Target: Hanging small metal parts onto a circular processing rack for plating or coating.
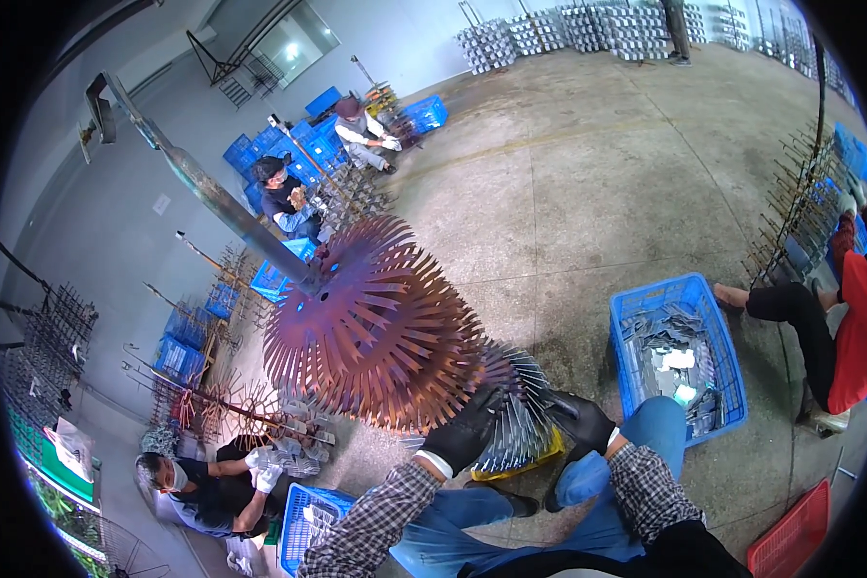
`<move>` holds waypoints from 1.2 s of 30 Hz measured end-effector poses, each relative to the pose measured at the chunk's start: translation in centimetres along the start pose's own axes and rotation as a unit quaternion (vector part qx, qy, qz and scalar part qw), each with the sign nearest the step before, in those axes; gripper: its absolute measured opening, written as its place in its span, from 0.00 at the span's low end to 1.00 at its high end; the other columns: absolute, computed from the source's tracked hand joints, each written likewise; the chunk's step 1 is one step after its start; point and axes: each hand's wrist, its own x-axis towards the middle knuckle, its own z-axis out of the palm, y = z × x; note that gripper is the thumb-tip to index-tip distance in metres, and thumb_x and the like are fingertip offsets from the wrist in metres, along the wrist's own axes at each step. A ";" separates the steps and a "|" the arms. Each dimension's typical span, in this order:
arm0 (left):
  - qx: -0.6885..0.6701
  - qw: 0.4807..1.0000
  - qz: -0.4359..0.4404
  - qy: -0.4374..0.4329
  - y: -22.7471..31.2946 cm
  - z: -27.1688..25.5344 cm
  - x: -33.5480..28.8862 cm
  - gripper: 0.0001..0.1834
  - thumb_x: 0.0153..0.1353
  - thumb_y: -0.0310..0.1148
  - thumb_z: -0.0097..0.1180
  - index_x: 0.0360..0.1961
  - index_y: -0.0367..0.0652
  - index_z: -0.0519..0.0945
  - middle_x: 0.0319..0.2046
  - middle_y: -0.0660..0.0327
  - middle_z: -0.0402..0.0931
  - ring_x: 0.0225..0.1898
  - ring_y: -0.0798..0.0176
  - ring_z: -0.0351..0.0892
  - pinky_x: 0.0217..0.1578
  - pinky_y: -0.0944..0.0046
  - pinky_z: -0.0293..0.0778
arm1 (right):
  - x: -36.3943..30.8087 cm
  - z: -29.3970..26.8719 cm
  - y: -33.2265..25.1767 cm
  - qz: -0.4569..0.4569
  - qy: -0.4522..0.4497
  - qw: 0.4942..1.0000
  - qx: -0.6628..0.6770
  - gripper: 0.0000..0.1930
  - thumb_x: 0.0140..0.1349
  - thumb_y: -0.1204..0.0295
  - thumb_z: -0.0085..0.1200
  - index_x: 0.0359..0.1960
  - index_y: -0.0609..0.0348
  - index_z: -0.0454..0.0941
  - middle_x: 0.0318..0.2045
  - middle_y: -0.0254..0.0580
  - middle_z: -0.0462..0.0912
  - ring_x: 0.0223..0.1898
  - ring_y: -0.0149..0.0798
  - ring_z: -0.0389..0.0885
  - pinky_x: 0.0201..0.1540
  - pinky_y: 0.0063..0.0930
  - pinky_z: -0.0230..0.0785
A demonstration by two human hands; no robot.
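Observation:
A tall hanging rack of coppery-brown prongs fans out in tiers around a slanting pole. Its low tier holds many thin grey metal plates. My left hand, black-gloved, reaches in at the border between brown prongs and grey plates; its fingers curl there, and what they pinch is hidden. On the other side of the plates is my right hand, also black-gloved. Its fingers are pressed together at the plates' edge, and I cannot make out what lies between them. Something yellow shows beneath the plates.
At my right stands a blue crate of loose metal plates. A red basket lies at lower right, another blue crate at lower left. Seated people work around me, one at left, one in red at right. Stacked parts line the far wall.

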 end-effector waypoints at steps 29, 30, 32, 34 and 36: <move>0.015 1.000 0.000 -0.015 -0.1 0.2 -0.2 0.29 0.65 0.28 0.51 0.69 0.42 0.73 0.69 0.48 0.68 0.66 0.44 0.72 0.66 0.54 0.70 | 0.0 0.2 0.4 0.019 -0.014 0.999 0.023 0.25 0.69 0.78 0.58 0.67 0.63 0.75 0.63 0.47 0.81 0.63 0.40 0.81 0.69 0.31 0.70; 0.012 1.000 -0.012 -0.020 -0.2 0.3 -0.3 0.29 0.66 0.29 0.51 0.69 0.42 0.73 0.70 0.48 0.68 0.66 0.44 0.72 0.66 0.54 0.70 | 0.0 0.2 0.4 0.018 -0.012 1.000 0.022 0.25 0.69 0.78 0.58 0.67 0.63 0.75 0.63 0.47 0.81 0.63 0.40 0.81 0.69 0.31 0.70; 0.007 0.999 -0.024 -0.023 -0.2 0.6 -0.4 0.29 0.66 0.29 0.51 0.69 0.42 0.73 0.70 0.48 0.68 0.66 0.44 0.72 0.66 0.54 0.70 | 0.0 0.2 0.6 0.017 -0.012 1.000 0.020 0.25 0.69 0.78 0.58 0.67 0.63 0.75 0.63 0.47 0.81 0.63 0.40 0.81 0.69 0.30 0.70; 0.005 1.000 -0.018 -0.018 -0.3 0.7 -0.4 0.29 0.66 0.29 0.50 0.69 0.42 0.72 0.70 0.48 0.67 0.67 0.44 0.71 0.67 0.54 0.70 | 0.1 0.4 0.9 0.004 -0.001 1.000 0.011 0.24 0.69 0.75 0.59 0.67 0.60 0.76 0.62 0.48 0.82 0.60 0.43 0.83 0.64 0.32 0.73; 0.002 1.000 -0.013 -0.012 -0.4 0.8 -0.6 0.29 0.66 0.29 0.50 0.70 0.42 0.72 0.71 0.49 0.67 0.67 0.44 0.71 0.67 0.54 0.70 | 0.0 0.5 1.2 -0.010 0.008 1.000 0.001 0.24 0.69 0.72 0.59 0.67 0.57 0.77 0.60 0.50 0.83 0.57 0.46 0.85 0.60 0.33 0.76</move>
